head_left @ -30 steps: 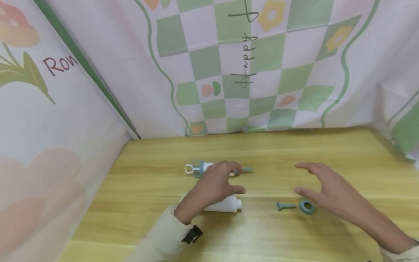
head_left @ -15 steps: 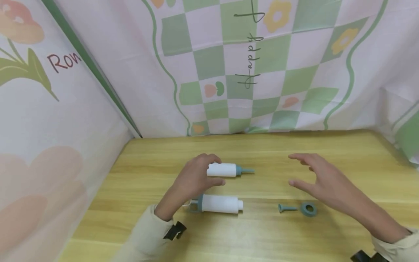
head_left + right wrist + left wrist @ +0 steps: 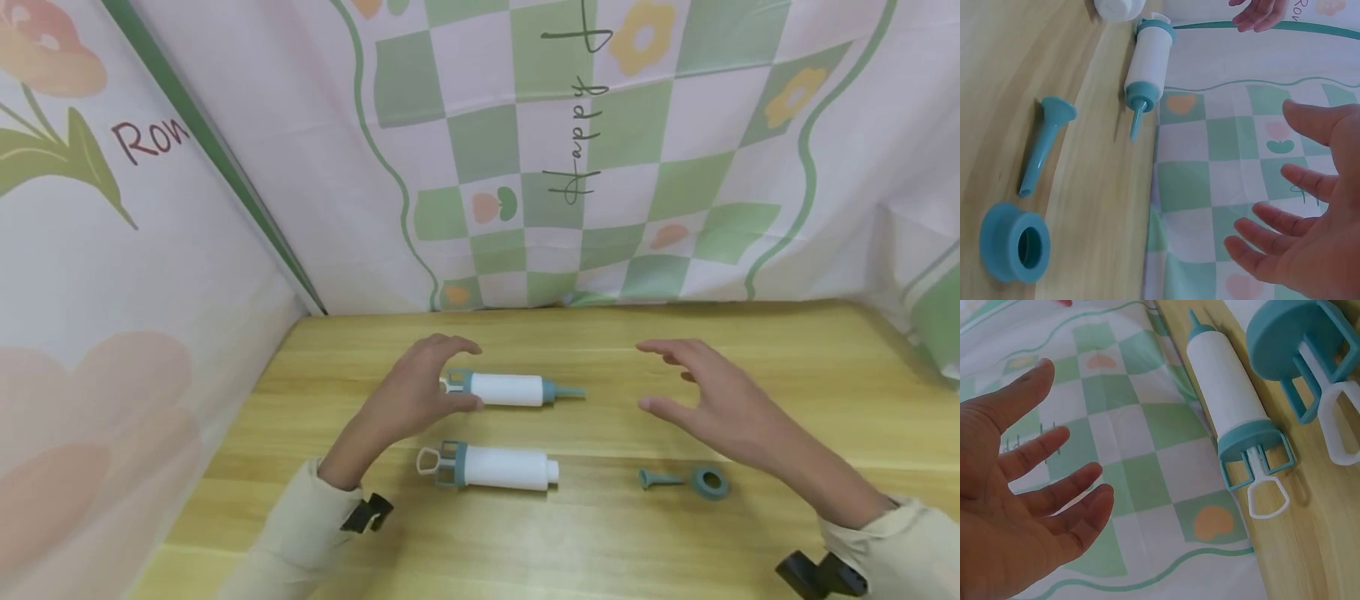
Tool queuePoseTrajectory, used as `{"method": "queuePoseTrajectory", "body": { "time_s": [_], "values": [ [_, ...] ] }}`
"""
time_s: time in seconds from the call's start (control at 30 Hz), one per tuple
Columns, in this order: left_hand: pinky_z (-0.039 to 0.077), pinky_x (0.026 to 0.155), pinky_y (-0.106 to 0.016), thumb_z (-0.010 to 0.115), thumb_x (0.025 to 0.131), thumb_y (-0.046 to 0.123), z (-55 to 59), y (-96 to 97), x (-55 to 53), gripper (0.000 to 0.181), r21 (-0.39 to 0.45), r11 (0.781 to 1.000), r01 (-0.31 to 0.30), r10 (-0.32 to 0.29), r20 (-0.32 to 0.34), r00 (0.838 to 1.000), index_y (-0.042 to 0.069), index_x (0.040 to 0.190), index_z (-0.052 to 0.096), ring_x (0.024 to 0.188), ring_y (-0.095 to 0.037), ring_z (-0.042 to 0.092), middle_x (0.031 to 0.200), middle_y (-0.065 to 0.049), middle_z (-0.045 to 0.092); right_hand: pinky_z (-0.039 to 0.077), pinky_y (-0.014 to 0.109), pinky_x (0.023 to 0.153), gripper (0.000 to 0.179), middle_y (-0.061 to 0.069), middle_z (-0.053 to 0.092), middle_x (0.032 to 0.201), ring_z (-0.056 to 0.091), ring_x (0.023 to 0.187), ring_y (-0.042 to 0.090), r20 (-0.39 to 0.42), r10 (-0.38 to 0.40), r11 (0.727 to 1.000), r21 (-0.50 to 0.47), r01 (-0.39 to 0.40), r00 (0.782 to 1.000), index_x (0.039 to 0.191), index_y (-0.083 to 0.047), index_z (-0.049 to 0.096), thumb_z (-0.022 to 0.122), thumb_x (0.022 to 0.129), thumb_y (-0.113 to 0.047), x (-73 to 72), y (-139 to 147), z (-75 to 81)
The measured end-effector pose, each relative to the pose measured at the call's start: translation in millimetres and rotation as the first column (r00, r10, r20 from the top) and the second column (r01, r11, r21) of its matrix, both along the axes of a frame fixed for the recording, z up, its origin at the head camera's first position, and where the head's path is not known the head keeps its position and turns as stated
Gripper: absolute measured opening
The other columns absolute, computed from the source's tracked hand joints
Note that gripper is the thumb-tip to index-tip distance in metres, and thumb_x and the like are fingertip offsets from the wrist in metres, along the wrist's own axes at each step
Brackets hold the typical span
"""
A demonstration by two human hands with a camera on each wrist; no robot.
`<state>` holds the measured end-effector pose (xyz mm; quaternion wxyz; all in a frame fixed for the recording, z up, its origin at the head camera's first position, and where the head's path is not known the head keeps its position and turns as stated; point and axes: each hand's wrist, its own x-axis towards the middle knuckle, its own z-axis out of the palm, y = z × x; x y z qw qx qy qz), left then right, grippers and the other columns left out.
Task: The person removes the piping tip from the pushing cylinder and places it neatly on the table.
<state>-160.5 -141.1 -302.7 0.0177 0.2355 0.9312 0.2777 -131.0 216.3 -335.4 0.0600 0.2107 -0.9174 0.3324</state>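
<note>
- With 12 o'clock taken as the table's far edge, a nozzled cylinder [image 3: 506, 389], white with teal fittings, is laid on its side, its nozzle aimed at 3 o'clock and its white loop handle set at 9.
- At its 6 o'clock, a second cylinder [image 3: 506, 468] is laid almost parallel; a short white neck is exposed at 3 o'clock, a teal frame and loop handle are seen at 9.
- At 3 o'clock from that cylinder, well apart, a loose teal nozzle [image 3: 662, 479] is placed, its flared end turned to 9.
- Just beside it, at 3 o'clock, a teal ring [image 3: 1010, 244] is set down.
- The left hand [image 3: 411, 387] is held at the nozzled cylinder's 9 o'clock, raised apart from it; its fingers are parted and loosely bent, with nothing grasped.
- The right hand [image 3: 716, 400] is held in the air at the ring's 12 o'clock, its fingers likewise relaxed and unclenched.
- All four pieces are borne by a wooden table [image 3: 600, 542], bordered at 12 o'clock by a green-checked cloth [image 3: 600, 250].
</note>
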Motion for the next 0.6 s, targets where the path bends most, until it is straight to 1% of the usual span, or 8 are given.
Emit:
{"method": "queuePoseTrajectory", "body": {
  "time_s": [0.03,0.1,0.23,0.3,0.37,0.43,0.53,0.6],
  "values": [
    [0.043,0.104,-0.046,0.087,0.080,0.024,0.0,-2.0,-0.4,0.060,0.009,1.000,0.006,-0.005,-0.004,1.000,0.012,0.133,0.061,0.128,-0.028,0.049,0.136,-0.006,0.057,0.044,0.058,0.094,0.062,0.021,0.050,0.137,0.049,0.121,0.040,-0.017,0.004,1.000,-0.013,-0.005,1.000,0.144,-0.003,0.047,0.075,0.092,-0.024,-1.0,-1.9,-0.2],
    [0.042,0.104,-0.046,0.087,0.080,0.024,-0.3,-6.2,-1.2,0.061,0.014,1.000,0.010,-0.010,-0.007,1.000,0.012,0.134,0.060,0.129,-0.028,0.048,0.137,-0.005,0.056,0.044,0.050,0.096,0.061,0.017,0.052,0.137,0.049,0.121,0.037,-0.029,0.010,0.999,-0.051,-0.012,1.000,0.144,-0.004,0.048,0.074,0.092,-0.022,-2.1,-6.1,-0.7],
    [0.040,0.106,-0.049,0.086,0.080,0.025,-0.4,-13.4,-4.6,0.065,0.023,1.000,0.017,-0.017,-0.001,1.000,0.011,0.137,0.058,0.132,-0.029,0.045,0.141,-0.006,0.053,0.041,0.027,0.098,0.058,0.012,0.052,0.137,0.050,0.123,0.033,-0.022,0.023,0.991,-0.129,-0.026,0.999,0.145,-0.009,0.049,0.073,0.094,-0.023,-1.5,-13.1,-1.2],
    [0.040,0.106,-0.050,0.086,0.080,0.024,-0.4,-17.1,-7.0,0.067,0.044,0.999,0.024,-0.024,0.009,1.000,0.011,0.139,0.056,0.134,-0.030,0.044,0.143,-0.007,0.051,0.040,0.022,0.097,0.058,0.010,0.052,0.137,0.050,0.123,0.032,-0.018,0.031,0.989,-0.147,-0.033,0.999,0.145,-0.010,0.049,0.073,0.094,-0.024,-2.0,-15.6,-0.7],
    [0.041,0.105,-0.051,0.086,0.080,0.023,-1.3,-20.7,-9.9,0.070,0.071,0.997,0.032,-0.033,0.014,0.999,0.011,0.141,0.054,0.133,-0.030,0.044,0.144,-0.008,0.051,0.041,0.025,0.098,0.058,0.011,0.052,0.138,0.050,0.123,0.032,-0.021,0.036,0.988,-0.147,-0.038,0.999,0.145,-0.009,0.048,0.072,0.095,-0.024,-4.4,-17.0,-0.7],
    [0.043,0.103,-0.051,0.087,0.080,0.021,-3.0,-24.0,-12.7,0.072,0.093,0.995,0.034,-0.037,0.025,0.999,0.012,0.142,0.053,0.132,-0.029,0.045,0.144,-0.008,0.050,0.043,0.034,0.099,0.058,0.012,0.052,0.139,0.051,0.123,0.032,0.001,0.040,0.988,-0.152,-0.039,0.999,0.146,-0.007,0.046,0.070,0.096,-0.025,-7.6,-17.2,-1.5],
    [0.044,0.102,-0.050,0.086,0.080,0.019,-6.4,-29.0,-16.4,0.074,0.110,0.994,0.023,-0.028,0.050,0.998,0.014,0.145,0.050,0.130,-0.029,0.046,0.143,-0.008,0.049,0.042,0.050,0.101,0.059,0.014,0.049,0.143,0.049,0.125,0.036,0.079,0.061,0.982,-0.185,-0.045,0.995,0.147,-0.005,0.043,0.068,0.097,-0.026,-13.2,-14.8,-5.0],
    [0.044,0.103,-0.049,0.086,0.081,0.020,-8.7,-32.0,-18.7,0.076,0.112,0.994,0.006,-0.014,0.067,0.998,0.014,0.147,0.048,0.131,-0.030,0.045,0.144,-0.009,0.049,0.040,0.057,0.102,0.061,0.015,0.046,0.145,0.047,0.127,0.039,0.141,0.076,0.977,-0.210,-0.046,0.987,0.148,-0.005,0.040,0.067,0.098,-0.028,-17.4,-11.7,-8.1]
  ]
}}
